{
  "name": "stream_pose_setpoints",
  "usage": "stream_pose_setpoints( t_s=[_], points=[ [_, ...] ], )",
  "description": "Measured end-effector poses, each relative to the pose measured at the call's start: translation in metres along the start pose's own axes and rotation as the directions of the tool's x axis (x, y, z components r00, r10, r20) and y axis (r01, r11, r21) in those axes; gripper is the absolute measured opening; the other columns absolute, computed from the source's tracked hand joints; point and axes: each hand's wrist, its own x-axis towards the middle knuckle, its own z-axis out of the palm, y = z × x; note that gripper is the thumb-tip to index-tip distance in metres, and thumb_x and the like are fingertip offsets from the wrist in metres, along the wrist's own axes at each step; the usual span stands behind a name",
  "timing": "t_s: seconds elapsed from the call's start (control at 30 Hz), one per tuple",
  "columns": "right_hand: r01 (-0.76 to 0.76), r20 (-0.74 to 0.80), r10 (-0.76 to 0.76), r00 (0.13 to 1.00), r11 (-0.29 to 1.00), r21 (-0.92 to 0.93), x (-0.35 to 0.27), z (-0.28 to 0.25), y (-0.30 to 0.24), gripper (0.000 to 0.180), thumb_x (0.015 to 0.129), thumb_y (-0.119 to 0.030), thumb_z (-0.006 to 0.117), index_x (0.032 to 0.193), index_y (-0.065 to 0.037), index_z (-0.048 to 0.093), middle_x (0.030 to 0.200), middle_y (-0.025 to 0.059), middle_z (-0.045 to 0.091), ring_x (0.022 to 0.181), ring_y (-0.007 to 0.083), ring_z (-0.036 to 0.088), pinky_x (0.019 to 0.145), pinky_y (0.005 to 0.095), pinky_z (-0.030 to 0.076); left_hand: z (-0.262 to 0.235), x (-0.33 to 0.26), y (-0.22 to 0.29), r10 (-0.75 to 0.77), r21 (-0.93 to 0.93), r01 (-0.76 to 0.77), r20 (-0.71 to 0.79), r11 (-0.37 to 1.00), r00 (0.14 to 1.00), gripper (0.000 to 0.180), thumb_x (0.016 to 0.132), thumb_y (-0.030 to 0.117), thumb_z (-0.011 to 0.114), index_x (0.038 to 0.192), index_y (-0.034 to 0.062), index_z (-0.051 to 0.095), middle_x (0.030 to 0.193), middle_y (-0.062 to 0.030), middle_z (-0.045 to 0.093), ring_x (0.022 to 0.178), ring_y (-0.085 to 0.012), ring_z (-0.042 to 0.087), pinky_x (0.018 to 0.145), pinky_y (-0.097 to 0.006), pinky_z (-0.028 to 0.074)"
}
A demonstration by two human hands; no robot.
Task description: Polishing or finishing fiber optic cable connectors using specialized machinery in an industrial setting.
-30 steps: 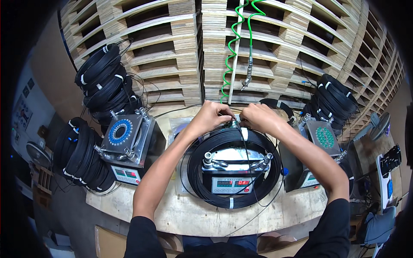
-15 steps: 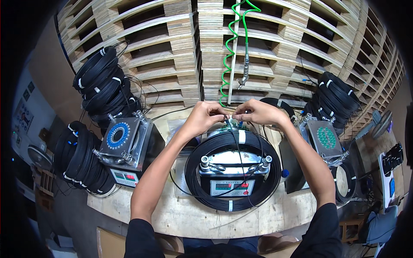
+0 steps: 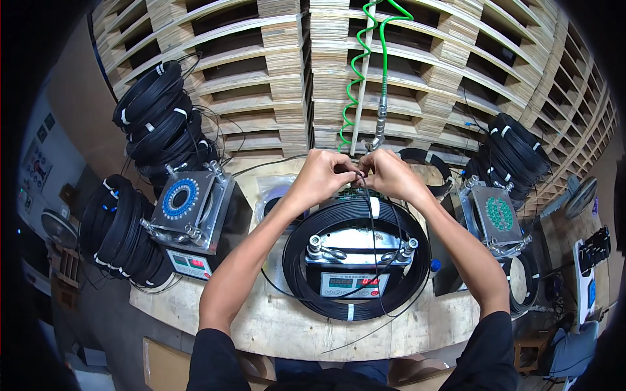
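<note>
Above the far rim of a large coil of black cable (image 3: 295, 260), my left hand (image 3: 328, 176) and my right hand (image 3: 391, 174) meet with fingertips pinched together. A thin black cable (image 3: 374, 228) runs up from the coil into both hands. Its tip is hidden between the fingers. White ties bind the coil, which lies around the middle machine (image 3: 358, 242). That machine has a metal top, two knobs and a front panel with a lit display (image 3: 354, 285). Behind the coil, partly covered by my hands, small green parts (image 3: 345, 193) show.
A machine with a blue ring of fittings (image 3: 180, 199) stands left, another with green fittings (image 3: 499, 212) right. Stacked cable coils (image 3: 153, 124) and more coils (image 3: 515, 146) flank them. A green spiral air hose (image 3: 355, 85) hangs before wooden pallets (image 3: 280, 65). A blue cap (image 3: 435, 265) lies right.
My hands have come closer together, and their fingertips now meet. The blue pieces that showed at my fingers are now hidden. The whole view has shifted slightly.
</note>
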Motion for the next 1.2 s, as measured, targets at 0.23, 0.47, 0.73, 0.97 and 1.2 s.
stream_pose_setpoints(
  t_s=[0.23, 0.47, 0.73, 0.97, 1.2],
  points=[
    [0.031, 0.027, -0.03, 0.999, 0.997, -0.064, -0.003, -0.002, -0.004, 0.029, 0.077, -0.015, 0.081, 0.1, 0.001, 0.074, 0.088, 0.0204, 0.069, 0.084, 0.0314, 0.067, 0.074, 0.0385, 0.052, 0.002, 0.002, -0.013, 0.08, 0.02, -0.08, 0.003, 0.997, 0.997, 0.014, 0.08, 0.007, 0.075, 0.088, -0.0045, 0.074, 0.073, -0.0129, 0.072, 0.066, -0.0131, 0.067, 0.062, -0.029, 0.052],
    [0.077, 0.093, -0.071, 0.993, 0.995, -0.057, 0.003, -0.006, 0.001, 0.023, 0.073, -0.013, 0.08, 0.094, -0.003, 0.077, 0.081, 0.0244, 0.068, 0.079, 0.038, 0.07, 0.07, 0.0415, 0.053, -0.003, 0.007, 0.002, -0.026, 0.049, 0.021, 0.102, 0.999, 0.994, 0.016, 0.077, 0.006, 0.076, 0.088, -0.0052, 0.074, 0.074, -0.0227, 0.07, 0.066, -0.0275, 0.071, 0.064, -0.036, 0.054],
    [0.122, 0.047, -0.118, 0.992, 0.989, -0.085, 0.007, 0.006, 0.001, 0.02, 0.072, -0.001, 0.076, 0.091, 0.002, 0.075, 0.079, 0.0238, 0.069, 0.075, 0.0303, 0.071, 0.07, 0.0373, 0.053, -0.01, 0.013, -0.013, 0.135, 0.166, -0.177, 0.236, 0.97, 0.962, 0.02, 0.078, 0.006, 0.074, 0.096, -0.0019, 0.074, 0.078, -0.021, 0.071, 0.069, -0.0262, 0.072, 0.065, -0.036, 0.054],
    [0.136, 0.225, -0.118, 0.967, 0.988, -0.068, 0.02, -0.001, 0.016, 0.026, 0.073, -0.005, 0.075, 0.099, 0.0, 0.075, 0.084, 0.0211, 0.072, 0.077, 0.0233, 0.069, 0.073, 0.037, 0.053, -0.006, 0.011, -0.011, 0.201, 0.202, -0.25, 0.233, 0.947, 0.951, 0.019, 0.079, 0.007, 0.075, 0.095, -0.0036, 0.072, 0.078, -0.0211, 0.07, 0.071, -0.0302, 0.071, 0.067, -0.038, 0.054],
    [0.014, 0.254, -0.098, 0.962, 0.95, 0.312, -0.017, -0.028, 0.048, 0.026, 0.097, -0.017, 0.064, 0.116, 0.0, 0.07, 0.098, 0.0049, 0.072, 0.085, 0.0107, 0.063, 0.076, 0.0287, 0.054, -0.005, 0.016, -0.017, 0.179, 0.169, -0.234, 0.289, 0.957, 0.94, 0.017, 0.079, 0.008, 0.078, 0.091, -0.0036, 0.071, 0.079, -0.0191, 0.07, 0.074, -0.0306, 0.071, 0.067, -0.037, 0.054]
  ],
)
